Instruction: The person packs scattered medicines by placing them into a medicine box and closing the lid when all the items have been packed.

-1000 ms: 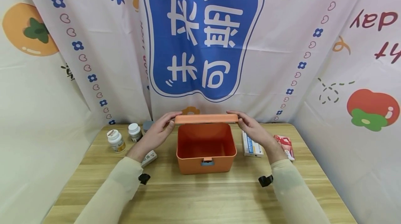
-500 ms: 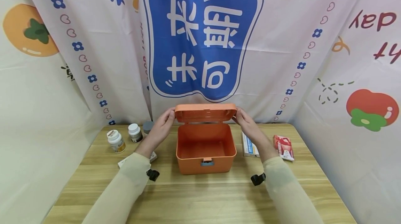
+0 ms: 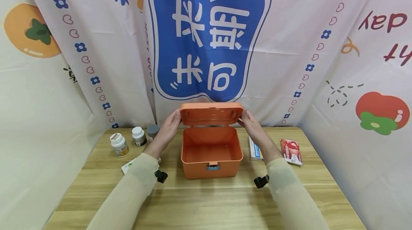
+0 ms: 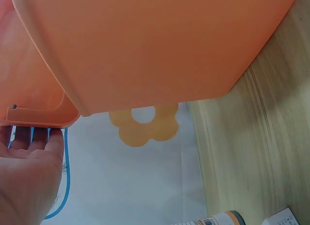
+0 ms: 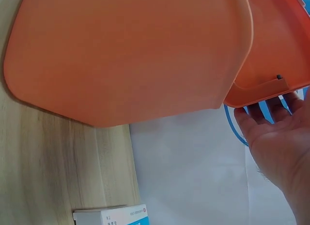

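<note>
- Lid [image 3: 210, 115] up on box [image 3: 196, 171]: opening step, I think.
- Left hand [image 3: 168, 127], right hand [image 3: 253, 126]: fingers [image 4: 54, 142] hold its 2 ends.
- Next likely needs a push back.

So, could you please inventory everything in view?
Rectangular plastic box: 1, orange, centre back
Hinged plastic lid: 1, orange, above box
Small latch: 1, bluish, box's front
Round plastic bottles: 3, white, one grey cap, back left
White flat carton: 1, white, left, partly hidden
Blue-and-white carton: 1, blue-white, right of box
Red-and-white carton: 1, red-white, far right
Wooden table: 1, light brown, beneath
Printed fabric sheets: several, white, around
Wrist cameras: 2, black, wrists
Sleeves: 2, cream, forearms
Left hand: 1, bare, lid's left edge
Right hand: 1, bare, lid's right edge
</note>
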Motion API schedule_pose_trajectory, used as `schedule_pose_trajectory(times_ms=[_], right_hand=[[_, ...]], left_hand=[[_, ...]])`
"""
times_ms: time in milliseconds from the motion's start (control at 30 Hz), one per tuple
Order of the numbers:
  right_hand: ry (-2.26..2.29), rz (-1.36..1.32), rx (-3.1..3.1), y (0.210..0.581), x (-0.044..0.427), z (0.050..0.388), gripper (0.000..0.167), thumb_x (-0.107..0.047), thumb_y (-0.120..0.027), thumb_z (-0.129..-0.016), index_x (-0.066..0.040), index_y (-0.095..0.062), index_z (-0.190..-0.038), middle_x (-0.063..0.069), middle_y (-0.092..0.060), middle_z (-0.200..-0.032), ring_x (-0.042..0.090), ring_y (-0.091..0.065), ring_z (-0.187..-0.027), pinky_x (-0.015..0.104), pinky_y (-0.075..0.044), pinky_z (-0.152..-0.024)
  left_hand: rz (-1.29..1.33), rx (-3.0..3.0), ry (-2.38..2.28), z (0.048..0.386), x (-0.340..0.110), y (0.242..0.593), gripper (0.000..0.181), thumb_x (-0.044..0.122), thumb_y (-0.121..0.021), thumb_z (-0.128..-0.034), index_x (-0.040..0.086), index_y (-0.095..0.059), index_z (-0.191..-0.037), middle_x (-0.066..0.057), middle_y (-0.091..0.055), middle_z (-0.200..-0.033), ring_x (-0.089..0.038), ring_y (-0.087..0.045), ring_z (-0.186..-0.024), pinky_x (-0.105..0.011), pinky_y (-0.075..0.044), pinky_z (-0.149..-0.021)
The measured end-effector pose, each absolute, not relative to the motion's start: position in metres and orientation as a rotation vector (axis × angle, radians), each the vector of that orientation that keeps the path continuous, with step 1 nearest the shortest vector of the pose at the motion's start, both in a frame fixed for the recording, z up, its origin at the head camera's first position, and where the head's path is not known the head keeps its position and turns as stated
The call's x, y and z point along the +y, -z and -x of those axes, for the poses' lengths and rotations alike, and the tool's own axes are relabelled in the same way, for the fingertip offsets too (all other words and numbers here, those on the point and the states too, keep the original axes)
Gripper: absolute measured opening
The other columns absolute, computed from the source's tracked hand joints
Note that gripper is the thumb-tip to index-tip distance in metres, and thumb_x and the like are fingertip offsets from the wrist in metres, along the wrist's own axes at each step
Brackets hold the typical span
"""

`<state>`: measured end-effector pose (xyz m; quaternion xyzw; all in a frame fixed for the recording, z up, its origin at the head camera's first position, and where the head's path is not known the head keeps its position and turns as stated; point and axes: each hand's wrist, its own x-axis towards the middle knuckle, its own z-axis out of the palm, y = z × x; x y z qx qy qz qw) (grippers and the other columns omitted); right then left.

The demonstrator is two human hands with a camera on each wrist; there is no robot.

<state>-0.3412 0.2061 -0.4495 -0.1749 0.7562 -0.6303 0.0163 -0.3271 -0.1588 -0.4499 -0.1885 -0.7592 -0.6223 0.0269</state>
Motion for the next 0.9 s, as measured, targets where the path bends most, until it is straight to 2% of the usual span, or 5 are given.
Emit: schedule_pose_trajectory(times_ms=[200, 500, 633, 767, 900], right_hand=[[1.953, 0.506, 2.343, 0.447, 0.206, 0.342, 0.09, -0.064, -0.026, -0.122, 0.001, -0.03, -0.183, 0.025, -0.033, -0.19, 0.051, -0.036, -0.177, 0.064, -0.033, -0.147], [1.896, 0.54, 2.352, 0.441, 0.209, 0.339, 0.09, -0.066, -0.025, -0.121, -0.001, -0.033, -0.183, 0.027, -0.038, -0.186, 0.051, -0.041, -0.172, 0.068, -0.033, -0.146], [1.854, 0.538, 2.383, 0.439, 0.209, 0.339, 0.091, -0.068, -0.023, -0.121, -0.002, -0.035, -0.182, 0.027, -0.041, -0.184, 0.051, -0.043, -0.17, 0.069, -0.033, -0.146], [1.846, 0.538, 2.395, 0.439, 0.209, 0.339, 0.093, -0.069, -0.023, -0.12, 0.0, -0.038, -0.18, 0.031, -0.048, -0.177, 0.052, -0.047, -0.166, 0.068, -0.036, -0.144], [1.846, 0.547, 2.407, 0.441, 0.208, 0.34, 0.095, -0.07, -0.024, -0.119, 0.003, -0.043, -0.176, 0.035, -0.054, -0.17, 0.052, -0.052, -0.162, 0.068, -0.04, -0.142]], left_hand=[[0.558, -2.385, 1.92, 0.328, -0.16, 0.446, 0.067, 0.041, -0.026, -0.1309, -0.004, -0.041, -0.179, -0.027, -0.042, -0.187, -0.045, -0.036, -0.179, -0.064, -0.03, -0.148], [0.587, -2.371, 1.948, 0.343, -0.171, 0.455, 0.088, 0.071, -0.035, -0.1224, 0.004, -0.046, -0.179, -0.022, -0.049, -0.184, -0.041, -0.048, -0.173, -0.058, -0.04, -0.145], [0.511, -2.43, 1.943, 0.335, -0.166, 0.443, 0.084, 0.062, -0.028, -0.1262, 0.0, -0.04, -0.18, -0.026, -0.043, -0.187, -0.046, -0.04, -0.176, -0.063, -0.032, -0.147], [0.46, -2.465, 1.934, 0.332, -0.164, 0.436, 0.075, 0.049, -0.022, -0.1296, -0.004, -0.036, -0.181, -0.028, -0.041, -0.187, -0.046, -0.039, -0.177, -0.062, -0.032, -0.148], [0.448, -2.499, 1.92, 0.33, -0.165, 0.434, 0.075, 0.048, -0.018, -0.1297, -0.002, -0.03, -0.184, -0.027, -0.035, -0.19, -0.046, -0.034, -0.179, -0.062, -0.028, -0.149]])
